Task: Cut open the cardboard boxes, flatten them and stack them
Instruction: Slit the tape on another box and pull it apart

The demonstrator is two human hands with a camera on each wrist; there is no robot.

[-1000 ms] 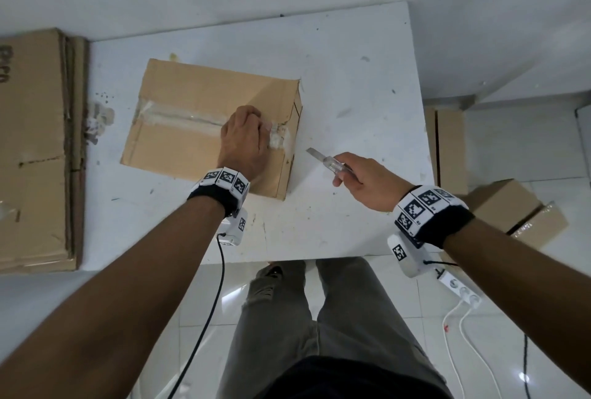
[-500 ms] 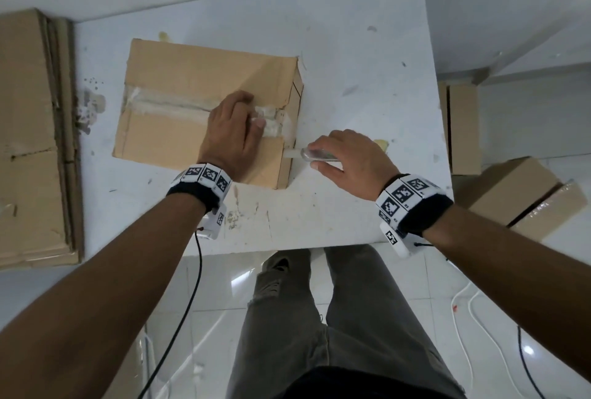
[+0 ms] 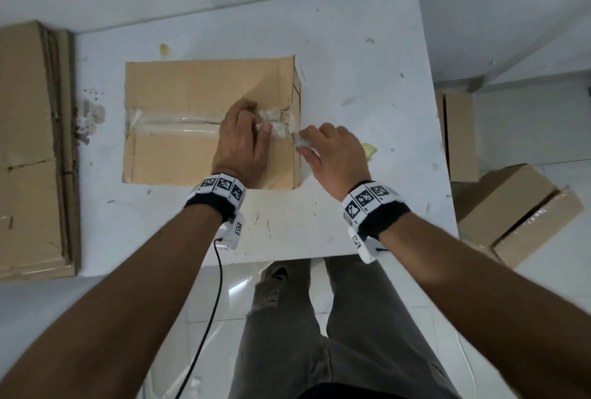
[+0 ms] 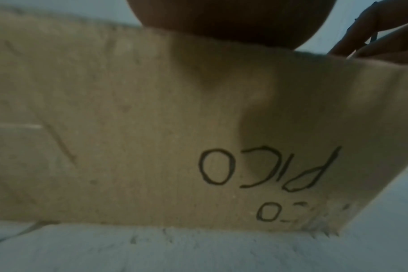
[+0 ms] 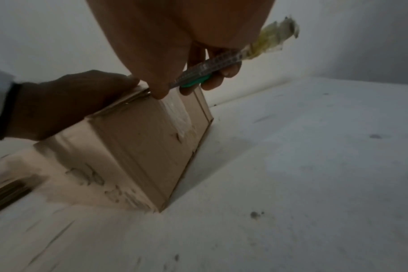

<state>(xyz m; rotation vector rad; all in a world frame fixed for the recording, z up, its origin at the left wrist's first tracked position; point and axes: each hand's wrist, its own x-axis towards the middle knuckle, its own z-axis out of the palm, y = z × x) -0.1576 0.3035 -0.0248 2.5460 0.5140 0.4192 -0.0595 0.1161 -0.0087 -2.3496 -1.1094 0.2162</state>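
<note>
The tabletop [image 3: 351, 46] carries a taped cardboard box [image 3: 192, 85] under the left hand [image 3: 238, 146], which presses flat, fingers relaxed, on its top near the right edge. Just beside it, the right hand [image 3: 332, 155] grips a cutter [image 5: 207, 68] at that taped edge.

Bare table [image 3: 358, 56] lies open right of and behind the box [image 3: 192, 155]. A stack of flat cardboard [image 3: 28, 149] blocks the table's left edge, near the box.

Box [image 3: 192, 117] on table [image 3: 367, 56], stack [image 3: 28, 149] left.
</note>
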